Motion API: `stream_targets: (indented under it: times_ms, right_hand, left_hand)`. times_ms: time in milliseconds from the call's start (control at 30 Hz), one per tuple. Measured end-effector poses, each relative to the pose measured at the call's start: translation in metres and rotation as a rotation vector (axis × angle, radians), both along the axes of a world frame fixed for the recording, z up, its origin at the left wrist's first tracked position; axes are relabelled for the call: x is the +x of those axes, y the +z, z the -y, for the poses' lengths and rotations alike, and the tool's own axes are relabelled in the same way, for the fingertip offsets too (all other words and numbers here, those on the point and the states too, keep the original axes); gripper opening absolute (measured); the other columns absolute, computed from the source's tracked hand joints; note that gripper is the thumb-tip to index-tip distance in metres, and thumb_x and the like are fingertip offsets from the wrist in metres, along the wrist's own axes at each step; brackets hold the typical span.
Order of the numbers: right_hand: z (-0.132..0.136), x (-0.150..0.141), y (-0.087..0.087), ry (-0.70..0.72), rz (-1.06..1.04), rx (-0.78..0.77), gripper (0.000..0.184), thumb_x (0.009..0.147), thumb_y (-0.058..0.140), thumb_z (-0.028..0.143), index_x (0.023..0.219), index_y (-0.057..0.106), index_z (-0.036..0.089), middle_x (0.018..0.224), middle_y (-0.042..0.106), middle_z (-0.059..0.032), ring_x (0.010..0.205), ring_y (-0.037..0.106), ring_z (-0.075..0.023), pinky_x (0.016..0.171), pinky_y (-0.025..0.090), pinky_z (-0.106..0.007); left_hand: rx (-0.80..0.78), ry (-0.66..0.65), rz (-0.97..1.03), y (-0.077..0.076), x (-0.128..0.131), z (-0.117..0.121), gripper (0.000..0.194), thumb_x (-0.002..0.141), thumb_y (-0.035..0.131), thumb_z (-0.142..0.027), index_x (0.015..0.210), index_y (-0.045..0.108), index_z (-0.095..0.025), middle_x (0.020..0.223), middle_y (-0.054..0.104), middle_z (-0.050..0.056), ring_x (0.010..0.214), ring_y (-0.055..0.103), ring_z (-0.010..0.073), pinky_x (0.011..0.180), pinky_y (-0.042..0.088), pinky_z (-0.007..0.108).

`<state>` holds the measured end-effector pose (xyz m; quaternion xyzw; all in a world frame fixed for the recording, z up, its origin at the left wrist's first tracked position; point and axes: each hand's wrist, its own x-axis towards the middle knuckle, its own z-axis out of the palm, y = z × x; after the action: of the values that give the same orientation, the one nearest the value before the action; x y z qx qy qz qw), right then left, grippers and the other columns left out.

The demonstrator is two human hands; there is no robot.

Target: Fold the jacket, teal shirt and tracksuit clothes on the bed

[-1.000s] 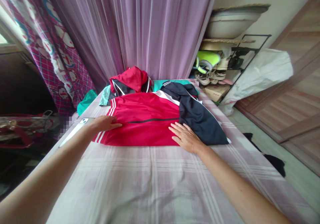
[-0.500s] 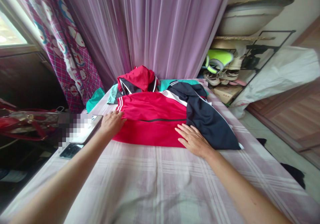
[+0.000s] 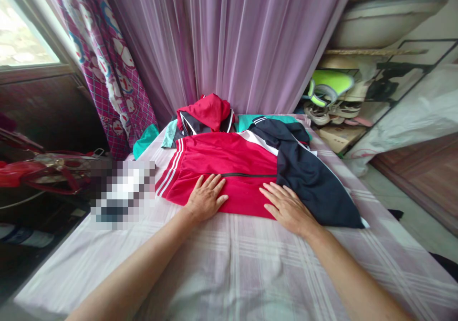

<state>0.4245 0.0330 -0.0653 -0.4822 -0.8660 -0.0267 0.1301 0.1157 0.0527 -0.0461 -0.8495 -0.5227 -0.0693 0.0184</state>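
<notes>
A red and navy zip-up jacket [image 3: 229, 156] lies on its side across the plaid cloth, its striped hem to the left. One navy sleeve [image 3: 311, 182] is laid over its right end, and a black zip [image 3: 246, 174] runs along the red body. My left hand [image 3: 206, 197] rests flat on the red fabric below the zip, fingers spread. Flat too is my right hand [image 3: 286, 207], touching the red cloth beside the navy sleeve with its fingers apart. Neither hand grips anything.
Behind the jacket lies a heap of red and navy clothing [image 3: 207, 113], with teal cloth [image 3: 146, 139] to its left. A pixelated patch covers items at the left edge of the plaid-covered surface [image 3: 250, 264]. A shoe rack [image 3: 358, 106] stands at the right.
My left hand has moved from the striped hem rightward onto the red body, closer to my right hand. My right hand stays by the navy sleeve. The view has turned left.
</notes>
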Motion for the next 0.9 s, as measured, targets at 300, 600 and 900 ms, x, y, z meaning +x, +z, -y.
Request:
stream_targets:
  times_ms: [300, 600, 900]
  right_hand:
    - [0.0, -0.002, 0.004, -0.009, 0.023, 0.01, 0.047, 0.099, 0.04, 0.036, 0.144, 0.052, 0.028, 0.15, 0.05, -0.0087, 0.14, 0.043, -0.0244, 0.115, 0.032, -0.052]
    - [0.022, -0.043, 0.019, 0.217, 0.077, -0.077, 0.054, 0.098, 0.047, 0.037, 0.15, 0.042, 0.026, 0.158, 0.037, -0.0093, 0.147, 0.03, -0.0262, 0.119, 0.023, -0.056]
    - [0.021, 0.067, -0.004, -0.021, 0.088, -0.011, 0.054, 0.099, 0.038, 0.036, 0.153, 0.037, 0.029, 0.156, 0.041, -0.0064, 0.144, 0.037, -0.0215, 0.116, 0.032, -0.051]
  left_hand:
    - [-0.006, 0.195, -0.1, 0.018, -0.078, -0.007, 0.061, 0.097, 0.036, -0.056, 0.149, 0.044, -0.024, 0.155, 0.043, 0.008, 0.148, 0.03, 0.0291, 0.122, 0.015, 0.053]
    - [-0.016, 0.212, -0.117, 0.017, -0.075, -0.008, 0.063, 0.097, 0.035, -0.056, 0.149, 0.043, -0.023, 0.157, 0.04, 0.008, 0.149, 0.028, 0.0288, 0.121, 0.017, 0.052]
    - [0.008, 0.199, -0.115, 0.013, -0.078, -0.01, 0.064, 0.096, 0.035, -0.056, 0.149, 0.043, -0.021, 0.156, 0.042, 0.009, 0.148, 0.029, 0.03, 0.121, 0.016, 0.053]
